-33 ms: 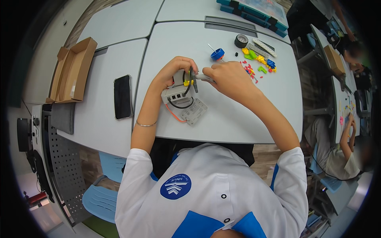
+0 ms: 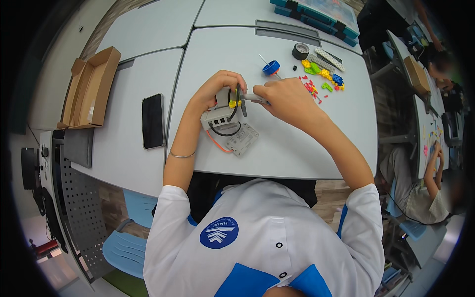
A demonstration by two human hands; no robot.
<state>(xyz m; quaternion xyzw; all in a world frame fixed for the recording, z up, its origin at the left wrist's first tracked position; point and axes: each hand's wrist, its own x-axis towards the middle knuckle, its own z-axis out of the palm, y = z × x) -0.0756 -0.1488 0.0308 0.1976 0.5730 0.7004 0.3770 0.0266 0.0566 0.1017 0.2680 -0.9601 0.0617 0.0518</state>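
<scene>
My left hand (image 2: 217, 90) is closed around the upper part of a construction-kit assembly: a light grey box with black ports (image 2: 220, 119), a yellow connector piece (image 2: 234, 104) and a looping black cable. A flat grey case (image 2: 243, 139) hangs from it by a black cable and a red-orange wire, resting at the table. My right hand (image 2: 292, 100) grips a long grey part (image 2: 256, 98), whose end meets the dark upright edge of the assembly; its exact kind is partly hidden by my fingers. Beyond my hands stands a blue wheel (image 2: 270, 68) with a metal axle.
Small coloured pieces (image 2: 311, 88), a black-and-grey wheel (image 2: 300, 51) and grey perforated beams (image 2: 330, 59) lie at the far right. Teal cases (image 2: 316, 22) stand behind. To the left are a phone (image 2: 153, 121) and an open cardboard box (image 2: 94, 89). Other people sit at the right.
</scene>
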